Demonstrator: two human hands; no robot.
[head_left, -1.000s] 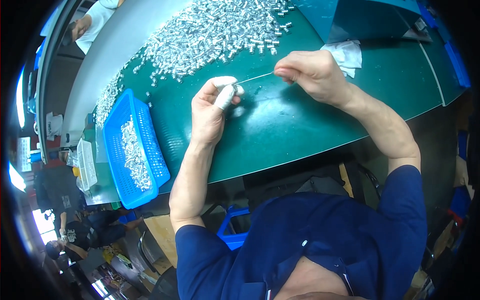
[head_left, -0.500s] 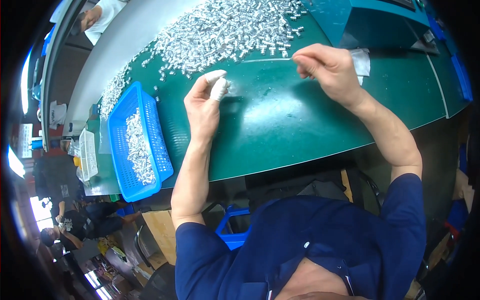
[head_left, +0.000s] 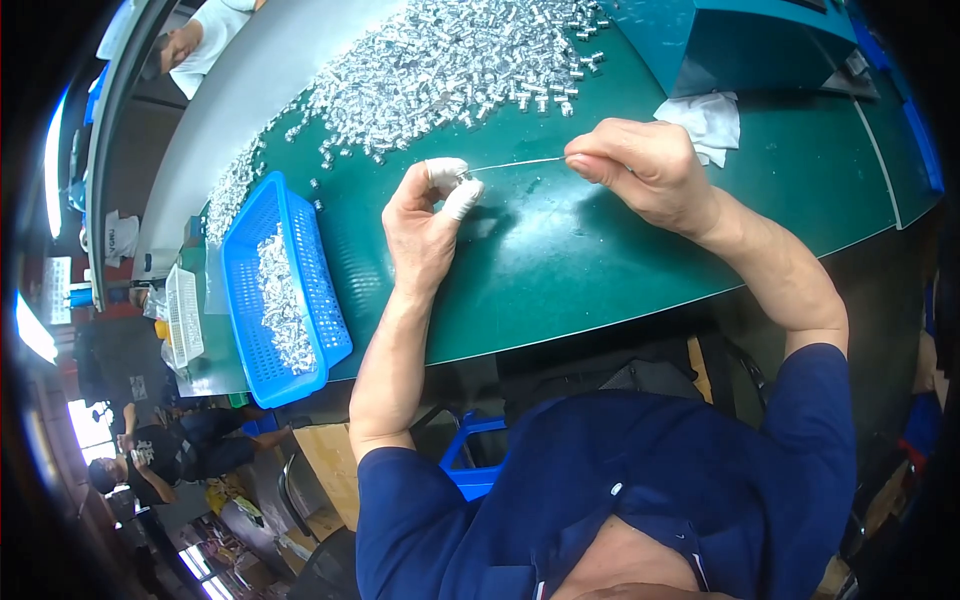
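Green work surface [head_left: 570,265] stretched beneath the person's arms, bright with reflected light near its middle. Above it, a thin, pale metal rod [head_left: 517,163] ran nearly level between the two hands. Its right end was pinched between the thumb and forefinger of the right hand [head_left: 650,178]. At its other end, the left hand [head_left: 424,228], white covers [head_left: 462,198] on thumb and forefinger, had those two tips drawn close together; whether they gripped a small part could not be told. Beyond the hands lay a broad heap of small, shiny metal pieces [head_left: 450,80]. To the left stood a blue perforated basket [head_left: 318,275] with similar pieces inside, and past it a white basket [head_left: 184,325]. A crumpled white cloth [head_left: 708,122] lay beyond the right hand, just beside a teal box-like housing [head_left: 765,55]. At the far upper left, another person [head_left: 208,40] showed in part.
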